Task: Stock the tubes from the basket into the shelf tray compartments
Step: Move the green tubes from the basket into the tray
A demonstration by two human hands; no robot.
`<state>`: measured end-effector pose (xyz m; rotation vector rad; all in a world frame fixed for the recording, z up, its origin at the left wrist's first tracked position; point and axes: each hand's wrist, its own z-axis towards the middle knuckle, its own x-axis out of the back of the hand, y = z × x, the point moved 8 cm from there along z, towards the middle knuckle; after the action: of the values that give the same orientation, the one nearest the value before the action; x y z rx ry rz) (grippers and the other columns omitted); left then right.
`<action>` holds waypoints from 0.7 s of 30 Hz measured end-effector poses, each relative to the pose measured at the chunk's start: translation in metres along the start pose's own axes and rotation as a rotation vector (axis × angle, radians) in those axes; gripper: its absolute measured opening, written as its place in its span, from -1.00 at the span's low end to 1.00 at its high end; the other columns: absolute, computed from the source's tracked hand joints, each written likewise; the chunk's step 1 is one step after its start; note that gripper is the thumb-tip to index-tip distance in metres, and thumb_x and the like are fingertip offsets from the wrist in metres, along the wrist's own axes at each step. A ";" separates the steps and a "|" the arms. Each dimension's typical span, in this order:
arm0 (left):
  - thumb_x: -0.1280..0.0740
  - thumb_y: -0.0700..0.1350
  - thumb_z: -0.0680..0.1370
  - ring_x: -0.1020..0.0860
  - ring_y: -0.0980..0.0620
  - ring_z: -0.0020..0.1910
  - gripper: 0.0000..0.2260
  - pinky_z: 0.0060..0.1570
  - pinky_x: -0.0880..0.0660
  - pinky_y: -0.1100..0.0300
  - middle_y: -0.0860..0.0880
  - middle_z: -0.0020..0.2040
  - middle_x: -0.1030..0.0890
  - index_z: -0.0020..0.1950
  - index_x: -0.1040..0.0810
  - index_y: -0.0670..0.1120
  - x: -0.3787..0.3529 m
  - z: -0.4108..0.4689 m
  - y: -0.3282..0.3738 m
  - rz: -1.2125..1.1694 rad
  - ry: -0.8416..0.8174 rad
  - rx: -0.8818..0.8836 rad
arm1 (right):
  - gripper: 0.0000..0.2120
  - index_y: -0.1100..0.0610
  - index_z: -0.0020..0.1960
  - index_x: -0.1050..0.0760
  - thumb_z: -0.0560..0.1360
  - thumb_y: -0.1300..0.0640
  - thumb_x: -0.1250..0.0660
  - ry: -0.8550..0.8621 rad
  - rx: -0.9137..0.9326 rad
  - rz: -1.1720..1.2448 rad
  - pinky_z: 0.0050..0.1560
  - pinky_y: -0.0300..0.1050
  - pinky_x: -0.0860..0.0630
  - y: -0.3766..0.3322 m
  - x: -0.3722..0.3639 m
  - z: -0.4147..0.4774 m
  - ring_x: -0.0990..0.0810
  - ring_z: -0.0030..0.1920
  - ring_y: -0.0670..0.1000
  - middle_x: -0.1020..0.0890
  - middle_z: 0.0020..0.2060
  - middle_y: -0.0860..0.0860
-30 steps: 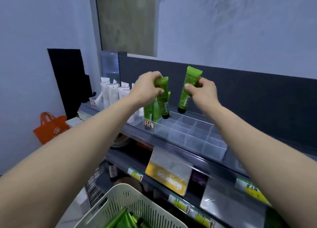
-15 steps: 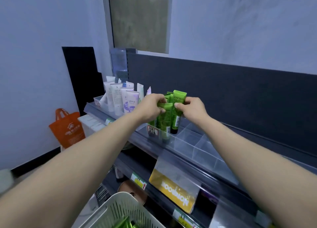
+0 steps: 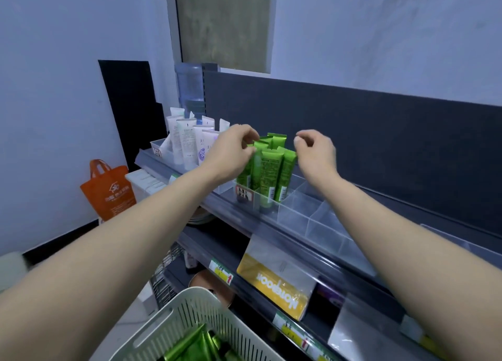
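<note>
the green plastic tubes (image 3: pixel 271 167) stand upright, caps down, packed together in the left end compartments of the clear divided plastic tray (image 3: pixel 312 208) on the top shelf. the left hand (image 3: pixel 231 154) has curled fingertips at the crimped top of the leftmost tubes; whether it pinches one i cannot tell. the right hand (image 3: pixel 316 154) hangs just beside them, fingers loosely curled, holding nothing. more green tubes (image 3: pixel 195 344) lie in the white slotted plastic basket (image 3: pixel 173 320) below. white tubes (image 3: pixel 187 140) stand further left.
</note>
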<state>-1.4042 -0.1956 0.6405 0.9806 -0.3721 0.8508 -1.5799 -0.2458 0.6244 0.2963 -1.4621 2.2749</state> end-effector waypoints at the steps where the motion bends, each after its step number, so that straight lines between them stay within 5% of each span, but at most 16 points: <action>1: -0.32 -0.24 0.51 -0.49 0.04 -0.10 -0.85 -0.02 -0.43 0.22 -0.02 -0.03 -0.54 0.06 -0.56 -0.12 0.004 -0.004 -0.002 -0.006 0.017 0.000 | -0.76 0.13 0.15 -0.57 0.54 0.17 -0.21 0.056 0.029 0.004 0.12 -0.20 -0.40 -0.010 0.009 -0.006 -0.55 0.10 0.01 -0.63 0.08 0.02; 9: -0.33 -0.25 0.49 -0.49 0.07 -0.16 -0.87 -0.16 -0.33 0.35 -0.01 -0.14 -0.56 0.03 -0.59 -0.18 -0.019 -0.088 -0.055 0.007 -0.190 0.100 | -0.81 0.17 0.04 -0.59 0.50 0.27 -0.23 0.014 0.187 0.078 -0.01 -0.30 -0.42 -0.030 -0.024 -0.107 -0.52 -0.10 -0.11 -0.59 -0.14 -0.07; 12: -0.37 -0.24 0.46 -0.52 0.05 -0.10 -0.86 -0.10 -0.37 0.28 -0.03 -0.11 -0.59 0.01 -0.60 -0.17 -0.047 -0.139 -0.098 0.070 -0.366 0.174 | -0.81 0.18 0.04 -0.59 0.49 0.27 -0.25 -0.174 0.140 0.029 0.07 -0.09 -0.48 0.010 -0.077 -0.161 -0.55 -0.07 -0.04 -0.62 -0.12 -0.01; 21: -0.36 -0.27 0.44 -0.47 0.02 -0.16 -0.88 -0.16 -0.37 0.24 -0.05 -0.16 -0.53 -0.05 -0.59 -0.15 -0.124 -0.304 -0.210 0.178 -0.862 0.418 | -0.82 0.29 0.02 -0.59 0.51 0.26 -0.26 -0.877 -0.282 -0.388 0.03 -0.04 -0.49 0.165 -0.185 -0.318 -0.60 0.05 0.17 -0.65 0.00 0.20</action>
<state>-1.3470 -0.0536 0.2819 1.7131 -1.0554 0.6338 -1.4758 -0.0599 0.2818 1.4737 -1.8601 1.6367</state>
